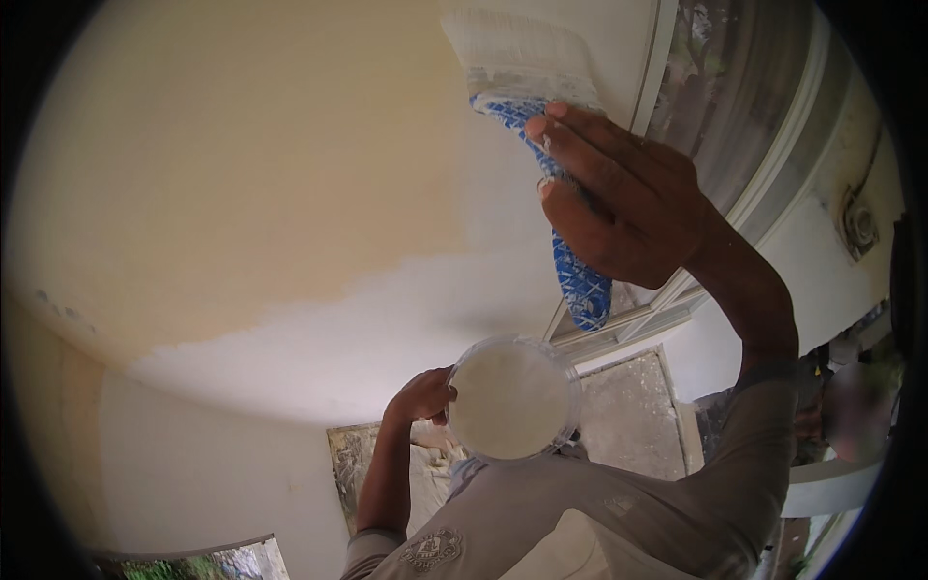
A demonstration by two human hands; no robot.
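Raised at the upper right, my right hand (628,193) grips a wide paintbrush by its blue handle (583,285), which is streaked with white paint. The white-coated bristles (527,53) lie against the wall, beside the window frame. My left hand (423,396) is lower down, with its fingers curled at the side of a round clear container (512,398) held before my chest. Pale, whitish contents fill the view into it. Part of the left fingers is hidden by the container.
The wall is yellowish-cream (261,164) on the left, with a whiter area (377,300) along its lower part and toward the window. A glass window (735,77) with a white frame stands at right. A blurred person (855,411) is at the far right.
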